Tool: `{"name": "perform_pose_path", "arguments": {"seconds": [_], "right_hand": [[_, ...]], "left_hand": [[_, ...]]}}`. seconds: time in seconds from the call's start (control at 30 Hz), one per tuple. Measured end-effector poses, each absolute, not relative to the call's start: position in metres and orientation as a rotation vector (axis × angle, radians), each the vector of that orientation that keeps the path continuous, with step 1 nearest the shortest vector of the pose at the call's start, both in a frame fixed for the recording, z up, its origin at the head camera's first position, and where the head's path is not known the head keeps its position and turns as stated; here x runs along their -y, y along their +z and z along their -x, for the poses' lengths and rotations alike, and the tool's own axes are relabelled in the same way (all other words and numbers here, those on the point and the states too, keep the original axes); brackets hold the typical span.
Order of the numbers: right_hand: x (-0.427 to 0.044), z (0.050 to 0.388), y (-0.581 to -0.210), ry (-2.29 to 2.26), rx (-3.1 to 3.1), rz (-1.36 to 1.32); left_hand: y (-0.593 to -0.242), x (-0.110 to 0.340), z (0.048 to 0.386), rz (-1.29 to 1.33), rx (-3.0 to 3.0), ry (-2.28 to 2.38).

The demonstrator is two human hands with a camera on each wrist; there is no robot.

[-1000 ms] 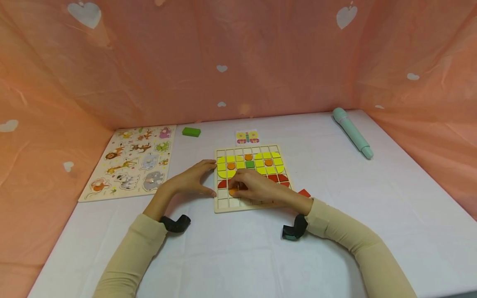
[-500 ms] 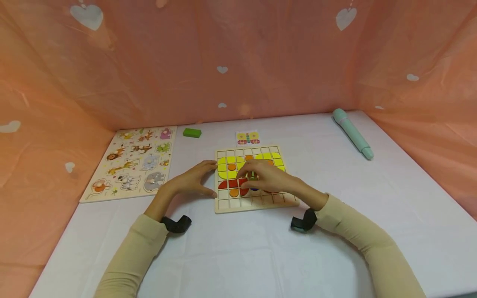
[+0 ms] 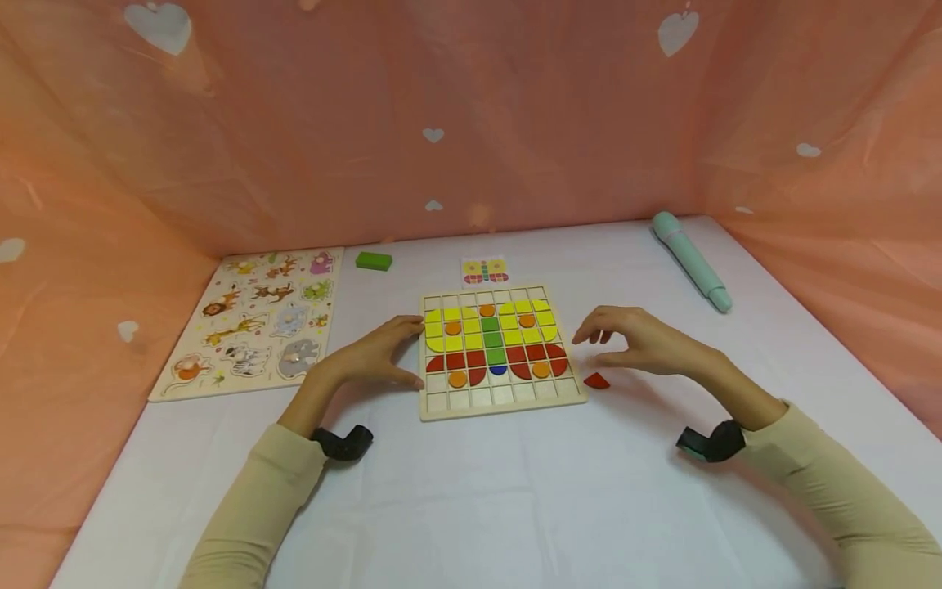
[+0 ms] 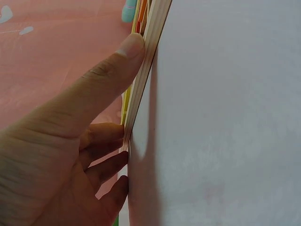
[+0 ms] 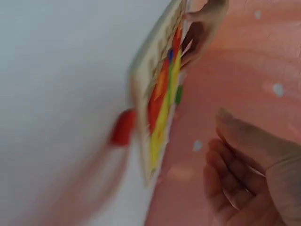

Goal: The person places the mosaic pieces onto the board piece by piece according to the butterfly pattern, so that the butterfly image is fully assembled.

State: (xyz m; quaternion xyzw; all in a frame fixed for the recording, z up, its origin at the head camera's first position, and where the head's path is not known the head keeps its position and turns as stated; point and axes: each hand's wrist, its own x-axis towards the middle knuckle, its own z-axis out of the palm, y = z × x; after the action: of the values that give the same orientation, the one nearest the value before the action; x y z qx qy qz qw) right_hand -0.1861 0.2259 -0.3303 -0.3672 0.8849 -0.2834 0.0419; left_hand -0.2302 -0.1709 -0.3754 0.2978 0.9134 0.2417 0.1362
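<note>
A wooden grid board [image 3: 478,398] lies flat on the white table, bearing yellow, red, green, blue and orange pieces in a butterfly pattern. My left hand [image 3: 375,356] touches the board's left edge, thumb and fingers spread apart along it; the left wrist view shows the thumb tip against the wooden side [image 4: 149,56]. Off the board's right side, my right hand [image 3: 643,342] hovers with loosely bent fingers and nothing between them. Just below those fingertips a red quarter-round piece [image 3: 597,381] lies on the cloth, blurred in the right wrist view.
Behind the board lies a small butterfly picture card [image 3: 485,272]. A green block [image 3: 374,261] sits to its left, near an animal peg puzzle [image 3: 246,307]. At the back right rests a teal microphone-shaped stick [image 3: 692,262]. Pink curtains [image 3: 471,172] enclose the table's back and sides.
My right hand has let go of the orange disc in the lower left red shape and moved right, off the board, to above the red piece. The left hand stays at the board's edge.
</note>
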Motion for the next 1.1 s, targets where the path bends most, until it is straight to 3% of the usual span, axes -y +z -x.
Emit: {"name": "perform_pose_path", "arguments": {"seconds": [0.27, 0.63, 1.1], "right_hand": [[-0.256, 0.181, -0.361, -0.947, -2.610, 1.175], [-0.255, 0.182, -0.389, -0.930, -2.697, 1.213], [-0.234, 0.181, -0.374, -0.905, -2.798, 1.177]], "left_hand": [[-0.375, 0.172, 0.229, -0.856, -2.639, 0.709], [-0.374, 0.172, 0.229, -0.838, -2.637, 0.718], [-0.375, 0.171, 0.230, -0.844, -2.632, 0.720]]}}
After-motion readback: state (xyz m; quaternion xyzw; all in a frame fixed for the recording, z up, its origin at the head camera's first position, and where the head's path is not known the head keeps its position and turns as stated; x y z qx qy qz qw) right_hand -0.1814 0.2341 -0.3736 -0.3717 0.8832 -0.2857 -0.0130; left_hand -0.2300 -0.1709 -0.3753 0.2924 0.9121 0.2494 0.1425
